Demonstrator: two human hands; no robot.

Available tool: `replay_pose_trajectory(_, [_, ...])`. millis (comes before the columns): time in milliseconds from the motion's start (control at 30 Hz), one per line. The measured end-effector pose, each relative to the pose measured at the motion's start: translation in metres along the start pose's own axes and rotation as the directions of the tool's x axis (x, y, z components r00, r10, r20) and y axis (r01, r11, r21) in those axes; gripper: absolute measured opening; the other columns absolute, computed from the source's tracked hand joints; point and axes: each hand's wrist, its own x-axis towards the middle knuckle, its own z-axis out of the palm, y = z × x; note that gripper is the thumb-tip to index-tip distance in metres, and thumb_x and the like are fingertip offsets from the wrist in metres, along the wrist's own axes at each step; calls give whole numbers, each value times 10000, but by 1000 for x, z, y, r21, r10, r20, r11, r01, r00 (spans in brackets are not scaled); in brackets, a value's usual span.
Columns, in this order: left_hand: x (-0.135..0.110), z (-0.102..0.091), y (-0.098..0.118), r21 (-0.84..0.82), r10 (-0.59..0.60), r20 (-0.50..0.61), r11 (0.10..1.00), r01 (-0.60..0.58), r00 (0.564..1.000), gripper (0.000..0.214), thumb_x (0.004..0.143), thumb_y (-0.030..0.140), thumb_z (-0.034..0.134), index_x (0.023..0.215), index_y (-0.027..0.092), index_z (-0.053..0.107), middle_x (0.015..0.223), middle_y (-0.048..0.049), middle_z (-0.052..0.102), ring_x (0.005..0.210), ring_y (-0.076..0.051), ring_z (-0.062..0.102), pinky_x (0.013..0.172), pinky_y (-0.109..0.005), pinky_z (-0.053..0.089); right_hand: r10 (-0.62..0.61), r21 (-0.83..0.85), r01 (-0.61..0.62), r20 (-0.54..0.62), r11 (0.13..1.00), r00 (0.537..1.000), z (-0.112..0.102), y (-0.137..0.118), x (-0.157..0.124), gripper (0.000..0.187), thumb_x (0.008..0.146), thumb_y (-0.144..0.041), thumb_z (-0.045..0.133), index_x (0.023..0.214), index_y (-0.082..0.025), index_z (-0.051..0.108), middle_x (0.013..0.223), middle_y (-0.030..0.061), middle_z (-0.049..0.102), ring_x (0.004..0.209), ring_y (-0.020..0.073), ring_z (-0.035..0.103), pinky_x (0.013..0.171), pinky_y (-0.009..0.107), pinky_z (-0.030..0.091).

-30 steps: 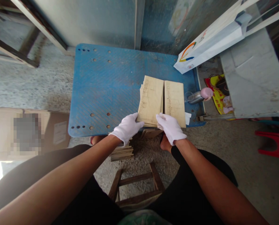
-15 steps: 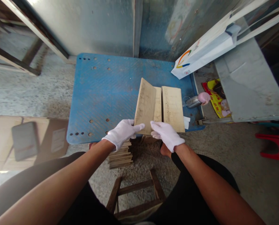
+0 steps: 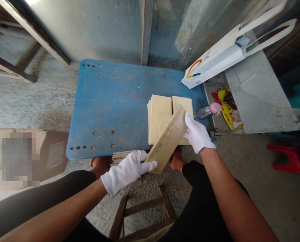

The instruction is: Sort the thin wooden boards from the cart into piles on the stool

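Observation:
A thin wooden board [image 3: 166, 143] with darker grain slants between my gloved hands, in front of two stacks. My left hand [image 3: 130, 168] grips its lower left end, thumb on top. At the upper right end, my right hand [image 3: 197, 132] holds the board's edge. Behind it, the left stack of pale boards [image 3: 160, 114] and the right stack of boards [image 3: 184, 101] stand side by side on the blue table [image 3: 109, 107]. The held board covers part of both. Below the table edge, another pile of boards [image 3: 121, 156] is partly hidden by my left hand.
A steel bottle with a pink lid [image 3: 209, 111] lies near the table's right end. A white paper bag [image 3: 212, 64] stands behind it. A wooden stool [image 3: 143, 206] is between my legs, a cardboard box [image 3: 55, 151] at left, a red stool [image 3: 288, 158] at right.
The board has come off the left stack toward me and turned to a slant. My right hand has moved from the near edge up to its far right end; my left hand has moved lower.

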Motion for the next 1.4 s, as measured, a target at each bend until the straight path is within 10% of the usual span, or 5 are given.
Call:
replay_pose_trajectory(200, [-6,2,-14,76,51,81,995,-57,995,405,773,526,571,635,171,432,593,49,376,537,-74,333,478,-219,255,33,283,-71,136,957,990,-23,-6,-9,398,767,-468,692,1050,-202,601,1182,97,639,1035,255,625,792,395,560])
replay_pose_trajectory(500, [-16,13,-26,418,-90,149,908,20,985,235,729,422,616,735,189,653,622,20,569,565,-119,515,510,-220,348,151,-30,-149,329,988,932,-82,-4,-41,371,614,-445,808,901,-235,703,943,79,681,797,244,666,671,393,593])
replay_pose_trajectory(767, [-34,37,-5,842,-109,338,480,-248,935,323,768,302,616,1002,83,657,896,-174,693,810,-311,670,676,-377,513,134,-292,-23,369,956,920,-99,7,-82,294,693,-413,771,910,-217,743,896,106,700,784,239,658,723,344,547])
replay_pose_trajectory(933, [-34,43,-12,909,-211,356,305,-285,910,238,735,154,600,906,9,680,887,-247,687,795,-368,673,617,-425,523,149,-384,6,373,923,916,-82,32,-92,345,757,-426,709,1032,-217,721,1075,92,686,1007,259,618,950,389,454])
replay_pose_trajectory(1400, [-47,39,2,893,-150,382,315,-323,912,270,676,27,604,927,-13,698,894,-268,687,825,-406,666,634,-476,525,50,-477,161,399,864,915,0,114,-52,273,725,-309,652,954,-185,733,1031,64,714,1000,230,640,994,405,424])
